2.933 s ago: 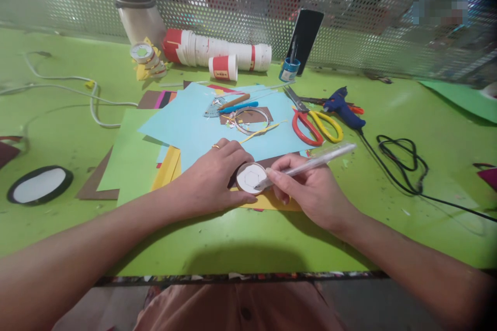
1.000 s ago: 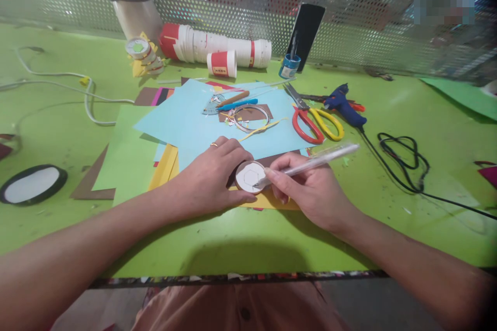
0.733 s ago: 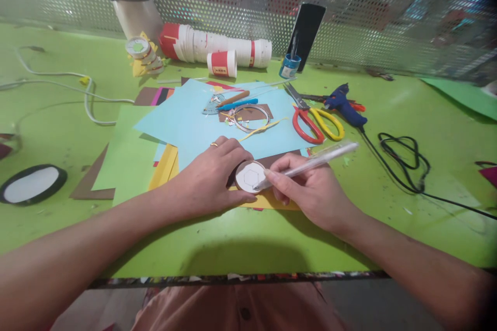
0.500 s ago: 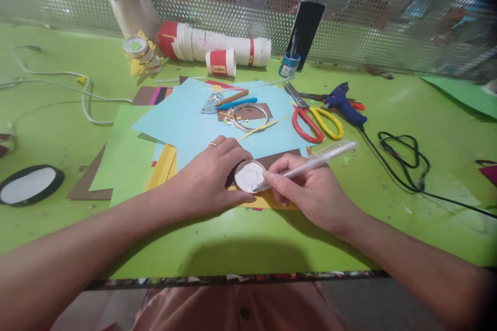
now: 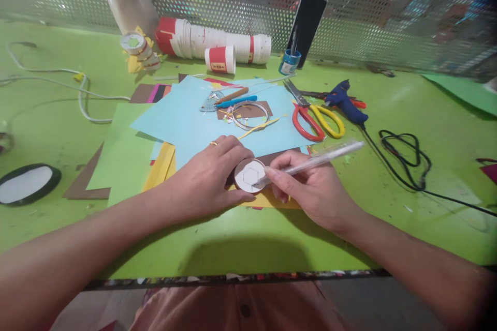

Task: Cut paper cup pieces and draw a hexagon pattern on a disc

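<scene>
A small round white disc with a raised brown-edged rim, like a paper cup's base, bears a thin hexagon outline. My left hand curls around its left side, thumb at the near edge and fingers at the far edge. In my right hand is a clear pen, pinched near its point and slanting up to the right. The pen's tip touches the disc by the hexagon's lower corner, where a short line runs toward the rim. Yellow and brown paper lies beneath both hands.
Beyond the hands, light blue paper carries pens, a protractor and a ring. Scissors and a blue glue gun with a black cord lie right. Stacked paper cups, a bottle and a phone are at the back.
The pen tip has shifted slightly up and left on the disc, and the pen's back end leans a little further right. My left hand keeps its hold on the disc.
</scene>
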